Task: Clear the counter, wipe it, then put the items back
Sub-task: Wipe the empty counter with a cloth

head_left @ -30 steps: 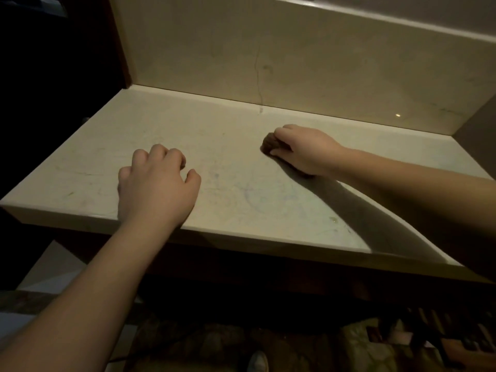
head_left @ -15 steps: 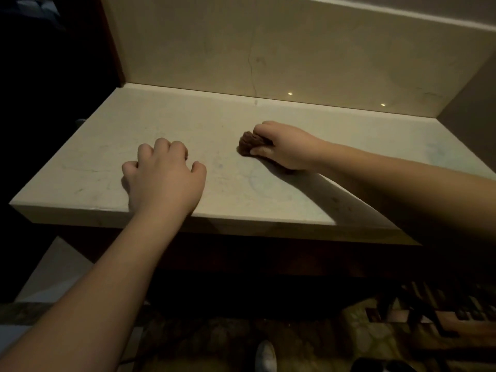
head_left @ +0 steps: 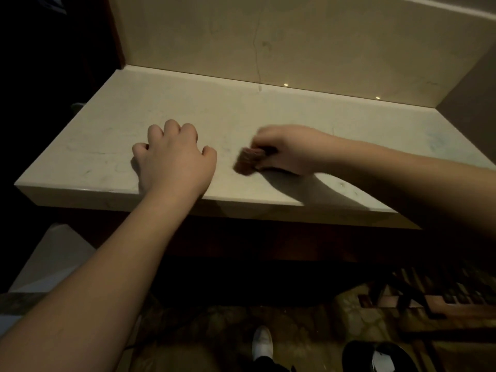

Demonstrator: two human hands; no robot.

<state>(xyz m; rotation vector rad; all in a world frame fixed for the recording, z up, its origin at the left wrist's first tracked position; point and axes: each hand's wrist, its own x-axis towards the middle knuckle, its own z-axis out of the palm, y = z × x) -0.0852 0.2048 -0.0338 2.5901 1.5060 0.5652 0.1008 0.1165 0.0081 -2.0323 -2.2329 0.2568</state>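
Note:
A pale stone counter [head_left: 335, 135] spans the view, with nothing standing on it. My right hand [head_left: 288, 150] grips a small brown cloth [head_left: 248, 162] and presses it onto the counter near the front middle; hand and cloth are blurred by motion. My left hand [head_left: 173, 159] rests on the counter near the front edge, left of the cloth, its fingers curled under and holding nothing.
A pale backsplash wall [head_left: 308, 44] rises behind the counter, and a side wall [head_left: 472, 84] closes its right end. Below are a patterned floor, a white shoe [head_left: 262, 342], a dark round object [head_left: 375, 357] and brown slatted pieces [head_left: 434, 296].
My right hand has slid the cloth toward me and leftward across the counter. My left hand has kept its place by the front edge.

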